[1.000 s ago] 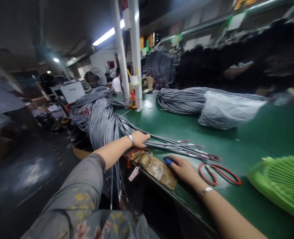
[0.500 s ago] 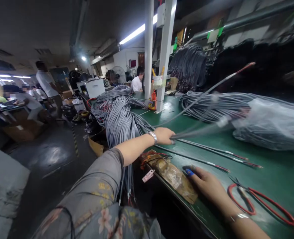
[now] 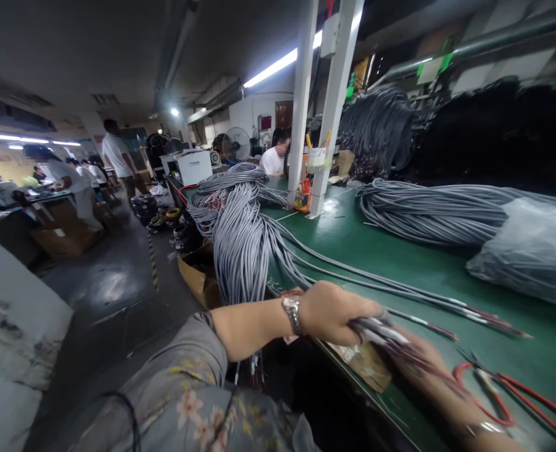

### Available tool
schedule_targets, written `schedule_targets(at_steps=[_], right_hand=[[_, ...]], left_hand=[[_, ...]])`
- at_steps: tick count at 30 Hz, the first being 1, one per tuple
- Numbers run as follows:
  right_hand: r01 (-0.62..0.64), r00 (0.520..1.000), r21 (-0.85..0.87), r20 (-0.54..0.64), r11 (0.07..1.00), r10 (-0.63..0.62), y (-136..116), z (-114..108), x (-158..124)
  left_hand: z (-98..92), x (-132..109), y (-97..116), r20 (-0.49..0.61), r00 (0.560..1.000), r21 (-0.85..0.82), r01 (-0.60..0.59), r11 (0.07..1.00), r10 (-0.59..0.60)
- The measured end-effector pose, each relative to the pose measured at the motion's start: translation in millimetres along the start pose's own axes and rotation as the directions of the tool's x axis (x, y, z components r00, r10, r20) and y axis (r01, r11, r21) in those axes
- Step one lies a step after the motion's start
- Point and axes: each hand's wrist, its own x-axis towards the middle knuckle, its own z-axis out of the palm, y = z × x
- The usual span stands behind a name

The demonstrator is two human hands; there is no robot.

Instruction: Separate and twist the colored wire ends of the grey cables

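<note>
left hand (image 3: 338, 312) seen above the near edge of the green worktop (image 3: 343, 229). a bunch of cable ends (image 3: 385, 334) is held in it: left grip closed round them, white bands and reddish wires left jutting out past the fingers, toward the right forearm. watch (image 3: 291, 315) worn on the left wrist.

right hand (image 3: 412, 351) blurred, partly covered by the wires and set close against them. whether its grip is closed on any of them cannot be told. bracelet (image 3: 485, 429) worn on that wrist.

grey cables (image 3: 242, 245) heaped on the worktop to the left, draped over its near edge. from the heap, several lengths are stretched across the surface beyond the hands; their stripped reddish tips are laid out to the right. scissors (image 3: 484, 378) with red handles placed just beside the right forearm, blades pointed toward those tips. brown packet (image 3: 372, 367) seen at the worktop's edge, partly hidden by the hands.

farther back, a coil of grey cable (image 3: 428, 213) is laid, one end covered by a clear plastic bag (image 3: 536, 251). tub (image 3: 316, 158) with yellow-handled tools fixed at the white posts (image 3: 337, 113). cardboard box (image 3: 200, 276) set below, left of the heap. co-worker in white (image 3: 272, 160) partly hidden behind the posts.
</note>
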Motion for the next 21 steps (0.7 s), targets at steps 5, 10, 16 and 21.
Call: schedule_targets(at_steps=[5, 10, 16, 21], right_hand=[[-0.105, 0.989, 0.090, 0.116, 0.990, 0.094, -24, -11, -5], [-0.127, 0.989, 0.091, 0.082, 0.988, 0.120, -30, -14, -6], [-0.080, 0.996, 0.095, 0.058, 0.992, 0.075, -26, -14, -5], [-0.109, 0.994, 0.067, 0.025, 0.992, 0.108, -32, -14, -7]], left_hand=[[-12.2, -70, 9, -0.338, 0.884, -0.446, 0.151, 0.882, -0.322], [-30.5, -145, 20, -0.268, 0.820, -0.564, 0.292, 0.772, -0.506], [-0.2, -164, 18, -0.159, 0.817, -0.633, 0.346, 0.693, -0.554], [44.5, -138, 10, -0.047, 0.842, -0.700, 0.356, 0.619, -0.538]])
